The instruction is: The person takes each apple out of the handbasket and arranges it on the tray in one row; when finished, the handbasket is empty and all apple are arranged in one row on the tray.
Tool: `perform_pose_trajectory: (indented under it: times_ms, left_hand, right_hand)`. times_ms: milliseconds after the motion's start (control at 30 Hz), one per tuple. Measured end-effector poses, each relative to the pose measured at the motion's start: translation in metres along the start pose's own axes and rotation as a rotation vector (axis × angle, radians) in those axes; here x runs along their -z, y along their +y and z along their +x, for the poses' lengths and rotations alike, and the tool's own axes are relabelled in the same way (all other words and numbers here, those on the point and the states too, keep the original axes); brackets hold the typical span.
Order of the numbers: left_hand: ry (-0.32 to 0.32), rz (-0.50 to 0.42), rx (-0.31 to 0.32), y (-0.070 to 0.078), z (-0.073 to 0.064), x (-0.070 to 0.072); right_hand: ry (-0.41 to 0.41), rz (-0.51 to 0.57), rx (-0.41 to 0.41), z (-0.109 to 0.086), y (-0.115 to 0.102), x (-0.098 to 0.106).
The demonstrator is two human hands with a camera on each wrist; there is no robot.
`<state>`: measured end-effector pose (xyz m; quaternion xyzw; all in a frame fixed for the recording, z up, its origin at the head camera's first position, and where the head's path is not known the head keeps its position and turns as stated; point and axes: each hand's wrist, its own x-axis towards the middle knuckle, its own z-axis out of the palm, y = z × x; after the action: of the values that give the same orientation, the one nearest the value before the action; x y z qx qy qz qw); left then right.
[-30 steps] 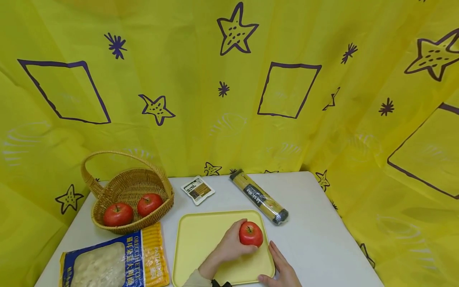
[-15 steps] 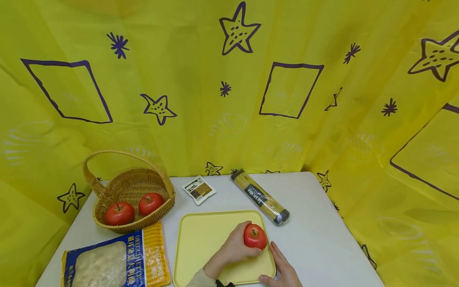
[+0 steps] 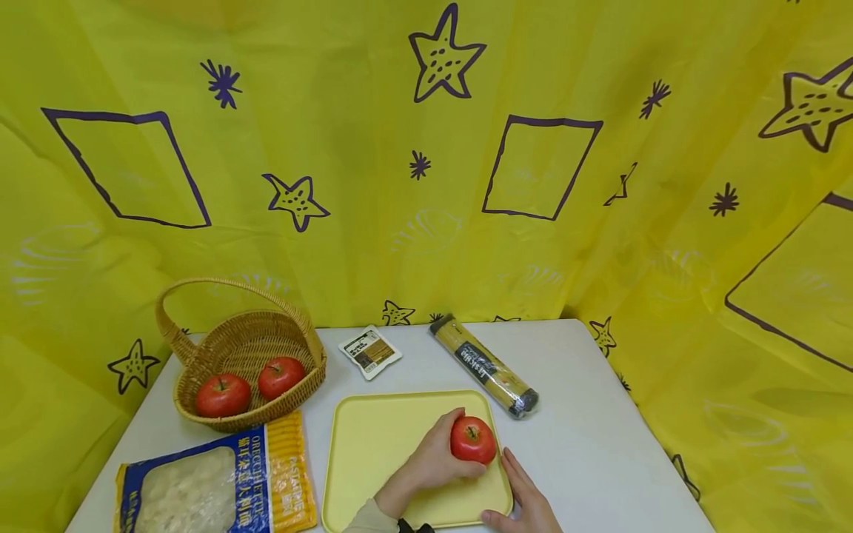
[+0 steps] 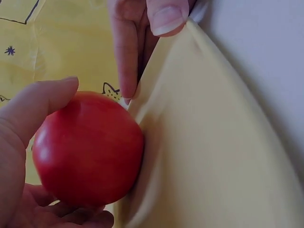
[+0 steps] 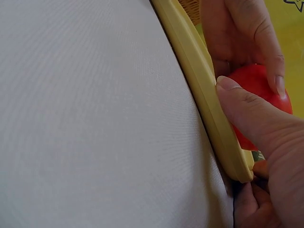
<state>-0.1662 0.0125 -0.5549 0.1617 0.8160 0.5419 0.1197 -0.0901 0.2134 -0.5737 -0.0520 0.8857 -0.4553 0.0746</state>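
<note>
My left hand (image 3: 433, 457) grips a red apple (image 3: 474, 440) over the right side of a pale yellow rectangular tray (image 3: 376, 437). In the left wrist view the thumb lies on one side of the apple (image 4: 90, 149) and curled fingers on the other, with the fruit right at the tray's surface. My right hand (image 3: 525, 502) holds the tray's near right corner, its fingers along the right side and its thumb at the front rim. The right wrist view shows that thumb (image 5: 256, 111) over the tray's rim (image 5: 194, 71), with the apple partly hidden behind it.
A wicker basket (image 3: 249, 340) with two red apples stands at the back left. Before it lies a blue and yellow bag of orecchiette pasta (image 3: 213, 481). Behind the tray are a small white flat pack (image 3: 370, 352) and a wrapped roll of long pasta (image 3: 483, 366). Yellow curtains enclose the table.
My left hand has shifted the apple slightly right and toward me over the tray. The right hand stays at the tray's corner.
</note>
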Motion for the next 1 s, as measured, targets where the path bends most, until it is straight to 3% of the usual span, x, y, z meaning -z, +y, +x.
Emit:
perform_pose_trajectory:
  times_ms: [200, 433, 733, 1000]
  left_hand:
    - [0.047, -0.002, -0.02, 0.003, -0.004, 0.019]
    - [0.125, -0.053, -0.087, 0.014, -0.012, 0.051]
    - [0.239, -0.119, -0.184, 0.034, -0.029, 0.092]
    - [0.373, -0.206, -0.261, 0.037, -0.052, 0.129]
  right_hand:
    - [0.0, -0.007, 0.01, 0.001, 0.002, -0.002]
    - [-0.003, 0.004, -0.016, 0.002, 0.001, -0.002]
    - [-0.014, 0.036, -0.032, 0.002, 0.001, -0.002]
    - [-0.004, 0.025, -0.03, 0.003, 0.001, -0.002]
